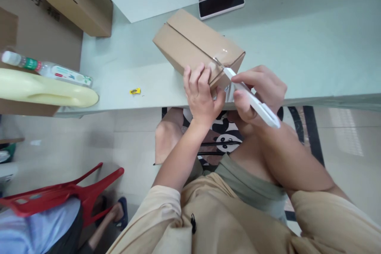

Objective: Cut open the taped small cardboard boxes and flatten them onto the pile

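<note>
Brown cardboard box [184, 47] sits on our table [297, 47], near our edge. To cut neatly, we should keep the blade [218, 62] shallow and our fingers off the seam [192, 41]. Our left hand [202, 95] rests on the box, fingers a bit spread, not closed; our bent right hand [262, 87] pinches the tilted white cutter [253, 101] tightly.

Bright, soft light; clear tape [224, 50] on the cardboard box [202, 35] glints. Right and below the box, floor tiles [345, 143] carry pale glare; left and below it, the red plastic chair [61, 195] looks stretched and soft.
</note>
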Action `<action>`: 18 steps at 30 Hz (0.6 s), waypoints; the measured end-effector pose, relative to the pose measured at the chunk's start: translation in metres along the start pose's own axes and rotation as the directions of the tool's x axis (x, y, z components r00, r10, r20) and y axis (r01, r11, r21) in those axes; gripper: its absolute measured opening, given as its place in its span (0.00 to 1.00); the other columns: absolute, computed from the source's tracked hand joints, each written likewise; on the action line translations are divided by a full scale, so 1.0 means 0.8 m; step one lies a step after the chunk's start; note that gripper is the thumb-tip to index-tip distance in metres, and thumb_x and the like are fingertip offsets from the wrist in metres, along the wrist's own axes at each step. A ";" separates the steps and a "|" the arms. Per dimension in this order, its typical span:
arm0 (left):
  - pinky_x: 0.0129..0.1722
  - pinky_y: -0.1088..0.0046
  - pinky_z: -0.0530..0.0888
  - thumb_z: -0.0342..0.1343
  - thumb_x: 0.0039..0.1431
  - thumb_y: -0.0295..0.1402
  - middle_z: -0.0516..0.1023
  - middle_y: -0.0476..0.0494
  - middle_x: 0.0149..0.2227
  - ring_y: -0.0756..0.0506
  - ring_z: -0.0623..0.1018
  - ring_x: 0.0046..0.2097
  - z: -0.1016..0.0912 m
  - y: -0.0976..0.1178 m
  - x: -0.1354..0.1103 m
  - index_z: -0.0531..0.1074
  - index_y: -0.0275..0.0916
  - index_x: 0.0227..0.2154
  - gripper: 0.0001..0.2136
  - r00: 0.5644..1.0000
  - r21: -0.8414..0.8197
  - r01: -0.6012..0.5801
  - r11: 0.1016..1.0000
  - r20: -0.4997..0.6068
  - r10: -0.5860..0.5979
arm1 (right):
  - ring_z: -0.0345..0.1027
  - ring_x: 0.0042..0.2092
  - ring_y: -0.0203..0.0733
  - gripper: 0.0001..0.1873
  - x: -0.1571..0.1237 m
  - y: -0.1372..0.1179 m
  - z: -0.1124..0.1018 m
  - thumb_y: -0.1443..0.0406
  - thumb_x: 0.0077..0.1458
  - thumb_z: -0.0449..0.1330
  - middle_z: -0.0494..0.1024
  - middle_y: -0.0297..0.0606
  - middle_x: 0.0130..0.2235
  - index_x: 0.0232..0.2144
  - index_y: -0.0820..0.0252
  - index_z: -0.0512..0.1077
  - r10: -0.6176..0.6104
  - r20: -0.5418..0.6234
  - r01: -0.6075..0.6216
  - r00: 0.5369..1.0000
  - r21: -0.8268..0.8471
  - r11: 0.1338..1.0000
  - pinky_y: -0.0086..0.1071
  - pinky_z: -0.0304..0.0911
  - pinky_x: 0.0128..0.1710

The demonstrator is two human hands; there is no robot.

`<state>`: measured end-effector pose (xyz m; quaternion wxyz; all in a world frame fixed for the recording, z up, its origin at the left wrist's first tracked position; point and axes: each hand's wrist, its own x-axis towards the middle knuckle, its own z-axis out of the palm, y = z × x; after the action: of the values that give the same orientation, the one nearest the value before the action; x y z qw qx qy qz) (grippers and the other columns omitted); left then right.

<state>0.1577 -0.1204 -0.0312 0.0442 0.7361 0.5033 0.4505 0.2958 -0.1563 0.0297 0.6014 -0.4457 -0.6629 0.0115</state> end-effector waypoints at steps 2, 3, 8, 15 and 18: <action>0.73 0.42 0.49 0.51 0.63 0.46 0.68 0.36 0.62 0.33 0.57 0.72 0.000 -0.001 0.000 0.60 0.44 0.59 0.24 1.000 -0.012 0.007 1.000 0.020 -0.006 | 0.70 0.27 0.39 0.16 0.001 0.001 0.000 0.53 0.66 0.52 0.76 0.39 0.29 0.35 0.53 0.74 0.014 0.021 -0.013 1.000 -0.018 1.000 0.35 0.67 0.27; 0.73 0.42 0.49 0.51 0.63 0.46 0.68 0.36 0.62 0.34 0.57 0.72 0.000 -0.001 0.000 0.60 0.44 0.59 0.24 1.000 -0.012 0.001 1.000 0.015 -0.001 | 0.70 0.27 0.38 0.15 0.001 0.002 0.001 0.55 0.66 0.52 0.76 0.38 0.29 0.35 0.53 0.74 0.012 0.033 -0.012 0.999 -0.002 1.000 0.34 0.67 0.27; 0.74 0.41 0.49 0.52 0.64 0.46 0.68 0.38 0.61 0.35 0.57 0.72 0.001 -0.003 -0.001 0.60 0.45 0.59 0.23 1.000 -0.026 -0.013 1.000 -0.021 0.013 | 0.69 0.26 0.35 0.10 -0.001 0.002 0.007 0.62 0.60 0.56 0.77 0.35 0.28 0.40 0.55 0.77 -0.037 0.004 0.037 0.999 0.022 0.999 0.31 0.65 0.26; 0.73 0.40 0.49 0.51 0.66 0.47 0.68 0.38 0.62 0.34 0.56 0.73 0.003 -0.006 -0.003 0.61 0.46 0.58 0.22 1.000 -0.033 0.019 0.999 0.013 -0.018 | 0.70 0.26 0.35 0.10 -0.004 0.000 0.011 0.63 0.59 0.57 0.78 0.36 0.28 0.38 0.56 0.78 -0.032 0.014 0.033 0.999 -0.043 0.999 0.30 0.66 0.26; 0.73 0.41 0.50 0.49 0.66 0.46 0.68 0.38 0.61 0.34 0.56 0.73 0.004 -0.007 -0.003 0.60 0.45 0.59 0.22 0.999 -0.037 -0.031 0.999 -0.030 0.030 | 0.72 0.27 0.37 0.13 -0.006 0.002 0.009 0.59 0.62 0.54 0.79 0.37 0.29 0.38 0.56 0.78 0.035 0.064 -0.029 0.997 -0.100 0.995 0.31 0.68 0.29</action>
<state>0.1555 -0.1179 -0.0374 0.0438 0.7361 0.4839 0.4712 0.2904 -0.1544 0.0229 0.5563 -0.4848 -0.6749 0.0029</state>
